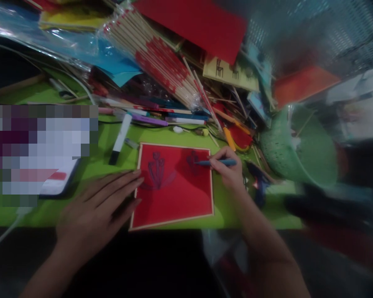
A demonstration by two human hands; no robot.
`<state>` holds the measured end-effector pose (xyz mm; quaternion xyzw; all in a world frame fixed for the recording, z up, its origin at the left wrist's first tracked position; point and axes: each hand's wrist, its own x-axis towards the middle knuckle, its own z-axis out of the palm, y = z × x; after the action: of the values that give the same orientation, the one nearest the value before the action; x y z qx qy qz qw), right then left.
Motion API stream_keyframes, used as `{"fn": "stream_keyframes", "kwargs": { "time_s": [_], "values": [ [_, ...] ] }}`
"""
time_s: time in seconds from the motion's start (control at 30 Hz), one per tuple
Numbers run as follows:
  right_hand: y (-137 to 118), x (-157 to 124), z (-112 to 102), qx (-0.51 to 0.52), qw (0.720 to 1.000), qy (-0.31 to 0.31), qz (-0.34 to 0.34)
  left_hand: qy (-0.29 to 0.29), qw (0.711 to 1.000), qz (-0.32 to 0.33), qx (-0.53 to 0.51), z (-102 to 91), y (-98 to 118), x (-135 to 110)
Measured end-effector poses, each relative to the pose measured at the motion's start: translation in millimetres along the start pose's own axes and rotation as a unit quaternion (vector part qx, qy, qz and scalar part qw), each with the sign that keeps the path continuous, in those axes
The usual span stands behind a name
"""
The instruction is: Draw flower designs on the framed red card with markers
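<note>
A bright green bench (174,134) spans the middle of the frame, carrying a clear-wrapped bundle of pale sticks with red markings (155,54) at upper centre. A plain red sheet (199,25) lies at the top of the frame, beside that bundle, and a pale green perforated plastic basket (317,145) stands at the right. In the centre lies a flat red four-sided panel edged with pale narrow strips (174,203). At its left edge is the left hand (96,207), its grip wide, the fingers stretched out and their tips on the panel's border. At the panel's upper right is the right hand (228,167), its grip narrow, pinching a slim blue pen (226,162) whose tip points at a small dark drawing (192,159). A larger dark plant-like drawing (156,171) marks the panel's upper left. Just beyond that corner lies a white marker with a black cap (122,136).
</note>
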<state>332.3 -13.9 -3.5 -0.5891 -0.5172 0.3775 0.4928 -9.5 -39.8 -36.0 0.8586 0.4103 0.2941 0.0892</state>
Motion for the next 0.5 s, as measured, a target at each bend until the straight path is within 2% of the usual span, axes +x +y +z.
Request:
{"fn": "stream_keyframes", "kwargs": {
  "time_s": [0.33,0.5],
  "values": [
    [-0.5,-2.9,-1.5,-0.005,1.0,-0.015,0.004,-0.01,0.999,-0.029,-0.014,-0.4,0.6,-2.1],
    [-0.7,-2.9,-2.4,-0.001,1.0,-0.025,0.011,-0.012,1.0,-0.02,-0.005,-1.4,1.5,-1.6]
  ]
}}
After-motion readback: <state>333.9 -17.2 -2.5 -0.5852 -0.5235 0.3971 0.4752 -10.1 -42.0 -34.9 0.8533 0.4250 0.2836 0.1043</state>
